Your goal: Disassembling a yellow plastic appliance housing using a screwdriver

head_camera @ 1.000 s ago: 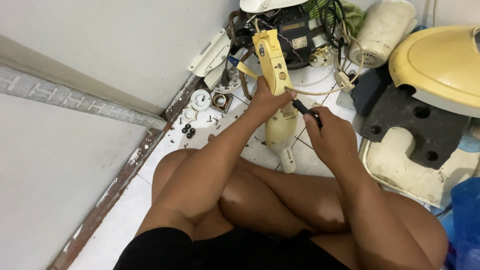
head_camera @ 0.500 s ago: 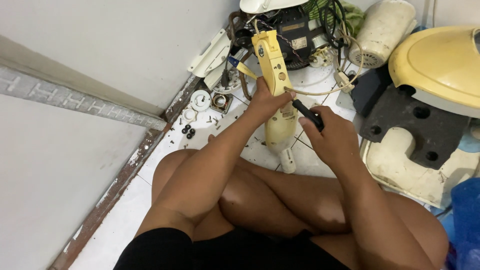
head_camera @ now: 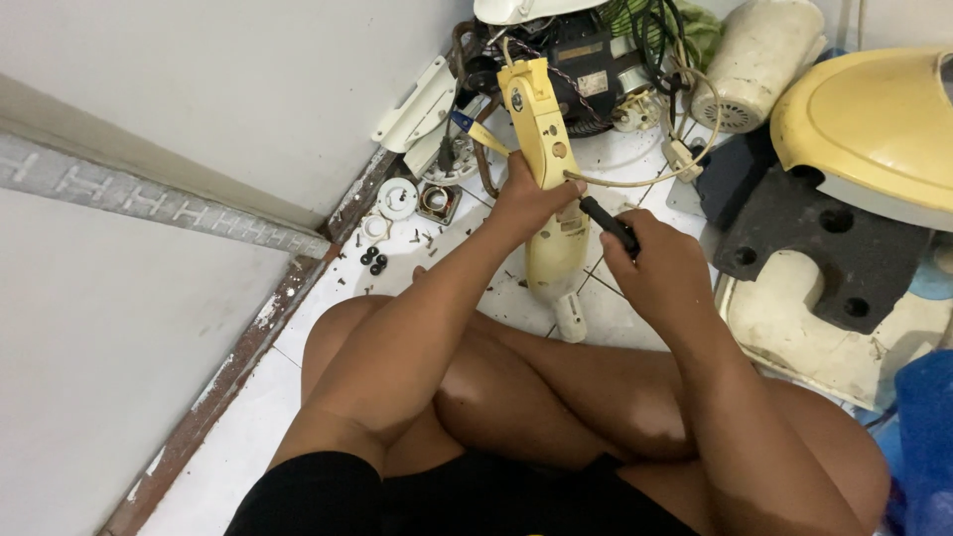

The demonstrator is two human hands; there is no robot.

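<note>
Barely anything's moved in the last second from what I see: left hand (head_camera: 526, 203) still clamps the yellow housing (head_camera: 546, 189) upper-center of frame, right hand's (head_camera: 660, 273) fingers still wrapped round the black-handled screwdriver (head_camera: 608, 223), tip pressed at it, so still mid-screw, I'd guess.

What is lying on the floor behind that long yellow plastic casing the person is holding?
Behind the long yellow plastic casing sits a heap of black electrical parts with dark cables and a cream cord. The left hand and the casing itself cover the floor directly underneath.
</note>
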